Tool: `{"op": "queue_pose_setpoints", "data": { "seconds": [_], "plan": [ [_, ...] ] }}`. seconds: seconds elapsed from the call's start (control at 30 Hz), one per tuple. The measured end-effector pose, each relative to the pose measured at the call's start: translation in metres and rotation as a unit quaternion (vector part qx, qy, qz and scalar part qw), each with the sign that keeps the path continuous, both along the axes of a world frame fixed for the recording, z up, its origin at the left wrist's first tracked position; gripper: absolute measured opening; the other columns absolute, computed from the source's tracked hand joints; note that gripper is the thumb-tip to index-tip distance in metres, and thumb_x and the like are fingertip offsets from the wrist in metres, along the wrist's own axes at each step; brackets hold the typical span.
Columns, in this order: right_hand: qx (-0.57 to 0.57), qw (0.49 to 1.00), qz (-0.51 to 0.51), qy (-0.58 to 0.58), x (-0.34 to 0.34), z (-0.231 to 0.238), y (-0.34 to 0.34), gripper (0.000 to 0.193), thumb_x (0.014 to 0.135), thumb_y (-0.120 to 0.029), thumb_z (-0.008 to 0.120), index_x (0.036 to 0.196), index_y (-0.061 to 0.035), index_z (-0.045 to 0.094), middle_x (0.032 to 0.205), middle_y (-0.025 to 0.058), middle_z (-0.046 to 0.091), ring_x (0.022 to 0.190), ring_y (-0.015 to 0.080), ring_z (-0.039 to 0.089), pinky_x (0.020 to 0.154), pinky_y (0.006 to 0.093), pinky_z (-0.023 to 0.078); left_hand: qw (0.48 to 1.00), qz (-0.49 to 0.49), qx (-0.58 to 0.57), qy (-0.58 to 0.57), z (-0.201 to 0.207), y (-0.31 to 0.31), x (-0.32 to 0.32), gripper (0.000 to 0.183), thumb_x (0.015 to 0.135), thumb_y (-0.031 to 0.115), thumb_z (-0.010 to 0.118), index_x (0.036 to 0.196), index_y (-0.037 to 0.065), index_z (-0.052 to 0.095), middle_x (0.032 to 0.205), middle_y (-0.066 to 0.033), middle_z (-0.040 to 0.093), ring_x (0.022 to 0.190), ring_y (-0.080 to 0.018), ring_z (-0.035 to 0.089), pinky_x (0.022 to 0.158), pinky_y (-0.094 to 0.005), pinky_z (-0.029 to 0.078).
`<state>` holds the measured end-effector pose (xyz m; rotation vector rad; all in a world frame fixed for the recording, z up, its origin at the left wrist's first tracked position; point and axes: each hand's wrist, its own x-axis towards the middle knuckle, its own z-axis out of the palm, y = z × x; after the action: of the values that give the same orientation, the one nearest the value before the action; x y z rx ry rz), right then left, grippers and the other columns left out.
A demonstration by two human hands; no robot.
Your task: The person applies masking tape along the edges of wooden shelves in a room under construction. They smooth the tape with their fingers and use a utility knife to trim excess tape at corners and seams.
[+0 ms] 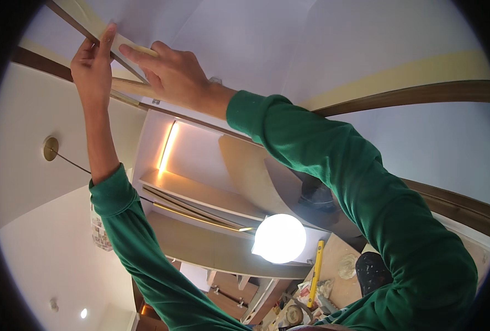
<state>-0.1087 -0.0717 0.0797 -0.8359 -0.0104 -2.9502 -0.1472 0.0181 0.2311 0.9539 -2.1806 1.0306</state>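
Both my arms, in green sleeves, reach up to the top left. My left hand [93,71] pinches a thin dark strip [71,22] between thumb and fingers, with one digit pointing upward. The strip runs diagonally along the edge of a pale panel [217,33]. Just to the right, my right hand [181,74] is partly closed, its index finger stretched toward the strip. A pale yellow piece [145,51] shows at its fingers; its kind is unclear. Below the fingers is a light wood-coloured length [128,86], partly hidden by the hand.
A yellowish band [421,69] follows the panel above a brown edge [416,96]. A bright round lamp [281,238] hangs near the middle. Behind is a shelf unit with a glowing light strip [168,144]. Lower right, a yellow spirit level [315,273] lies among clutter near a dark speckled shoe [372,273].
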Motion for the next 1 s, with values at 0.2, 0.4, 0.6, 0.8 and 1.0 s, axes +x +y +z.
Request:
{"op": "queue_pose_setpoints", "data": {
  "seconds": [0.2,0.4,0.6,0.8,1.0],
  "plan": [
    [-0.011,1.0,0.016,0.008,0.012,-0.002,0.006,0.065,0.089,-0.004,0.066,0.146,-0.0353,0.061,0.077,0.0056,0.05,0.053,0.0243,0.051,0.05,0.0384,0.049,0.999,-0.009,0.052,0.001,0.014,0.008,0.012,0.032,0.096,0.029,0.08,0.108,0.0,0.077,0.083,0.0041,0.064,0.077,-0.0047,0.056,0.076,-0.0215,0.05],
    [0.001,0.999,0.029,0.019,0.011,-0.009,0.002,0.064,0.089,-0.006,0.068,0.146,-0.0353,0.062,0.077,0.0058,0.05,0.056,0.0238,0.053,0.052,0.0381,0.05,0.986,0.149,0.069,-0.043,0.016,0.027,-0.009,0.033,0.096,0.025,0.078,0.113,-0.003,0.075,0.097,-0.0008,0.071,0.096,-0.0097,0.068,0.093,-0.0271,0.057],
    [-0.006,0.999,0.039,0.022,0.01,0.007,0.005,0.063,0.089,-0.007,0.068,0.145,-0.0338,0.063,0.078,0.0058,0.052,0.055,0.024,0.054,0.051,0.0395,0.051,0.991,0.065,0.086,-0.08,0.049,0.048,-0.028,0.034,0.099,0.022,0.072,0.121,-0.004,0.074,0.109,-0.0061,0.073,0.103,-0.0128,0.069,0.103,-0.0311,0.056],
    [-0.006,0.999,0.034,0.017,-0.001,-0.011,0.013,0.062,0.088,-0.008,0.07,0.145,-0.0332,0.063,0.077,0.0061,0.053,0.054,0.024,0.054,0.051,0.0396,0.05,0.983,0.14,0.045,-0.11,0.046,0.047,-0.045,0.035,0.1,0.023,0.072,0.121,-0.005,0.073,0.11,-0.0056,0.074,0.102,-0.0117,0.069,0.098,-0.0282,0.056],
    [-0.014,0.997,0.028,0.064,0.001,-0.032,0.022,0.059,0.086,-0.006,0.067,0.143,-0.0248,0.065,0.084,0.0118,0.059,0.062,0.0278,0.062,0.057,0.0408,0.052,0.979,0.143,0.085,-0.122,0.058,0.053,-0.039,0.034,0.1,0.024,0.073,0.118,-0.005,0.073,0.107,-0.0046,0.074,0.099,-0.0105,0.068,0.096,-0.0271,0.056]
  ]
}}
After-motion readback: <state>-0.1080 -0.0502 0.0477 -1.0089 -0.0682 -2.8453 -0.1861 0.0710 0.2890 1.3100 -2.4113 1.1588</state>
